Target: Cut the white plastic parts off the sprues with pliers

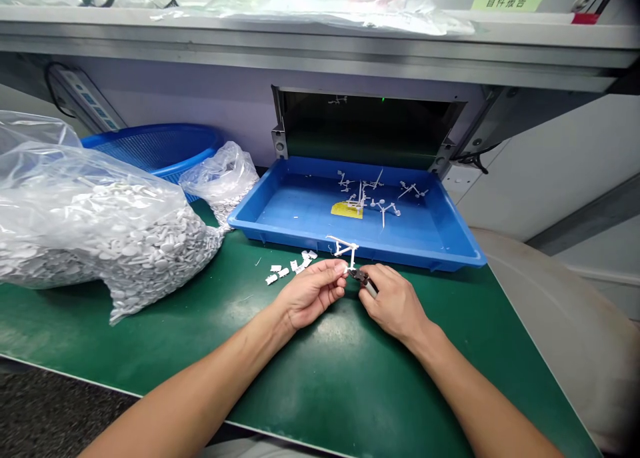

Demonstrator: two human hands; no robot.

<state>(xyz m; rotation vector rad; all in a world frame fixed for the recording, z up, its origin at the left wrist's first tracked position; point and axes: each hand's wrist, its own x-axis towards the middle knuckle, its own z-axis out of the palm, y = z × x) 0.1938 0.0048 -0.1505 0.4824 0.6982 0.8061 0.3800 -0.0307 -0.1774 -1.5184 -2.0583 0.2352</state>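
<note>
From where I stand, the left hand (315,290) is pinching a white branched piece (353,257) by its lower end, between thumb and fingers, and the right hand (393,301) is wrapped around a pair of cutters (369,285), their jaws right at that end; I can't tell whether they touch it. The piece sticks up over the green tabletop (360,378), just on the near side of the blue tray (430,231). That tray is the main thing in the way ahead, its raised wall running across behind both hands; inside lie more branched pieces (384,211) and a yellow label (340,209). Past it there's a dark opening (360,135) in the panel. Small white parts (284,272) lie scattered just beyond the left wrist. Farther left, a big clear bag (155,238) bulges with white bits, with a smaller bag (225,175) near the tray's corner and a blue basket (205,155) behind. A metal shelf (310,61) crosses above the far side. For moving, the green surface stretches under the forearms to the near edge, and right of the right hand to the slanting side edge.
</note>
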